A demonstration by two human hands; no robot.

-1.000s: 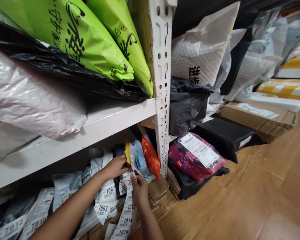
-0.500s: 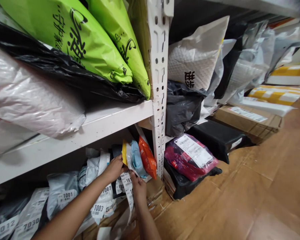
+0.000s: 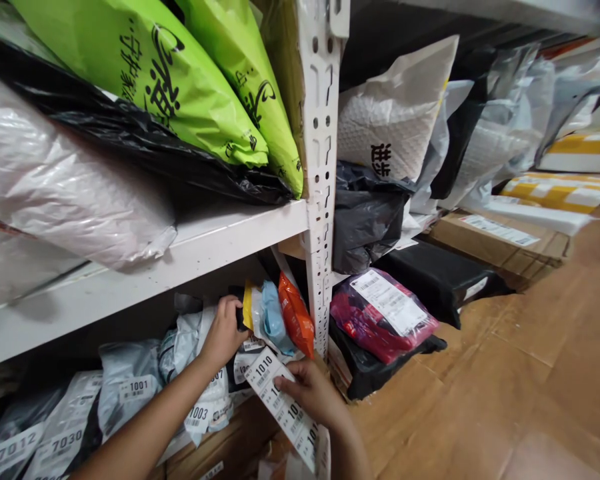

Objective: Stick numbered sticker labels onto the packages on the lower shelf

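My right hand pinches a long strip of white number labels, with 1010 at its top end. My left hand reaches into the lower shelf, its fingers curled on the edge of a dark parcel. Just right of those fingers stand a parcel with a yellow edge, a light blue parcel and an orange parcel. A label, partly covered, shows below the left hand. Grey and white parcels to the left carry labels such as 1001 and 1003.
Above runs a white shelf board holding bright green bags. A perforated white post rises right of my hands. Beyond it lie a pink-purple parcel and black parcels, next to the brown floor.
My right hand has moved right and down with the label strip, which has come away from the parcels. A label stays below my left hand, which has shifted slightly left and up.
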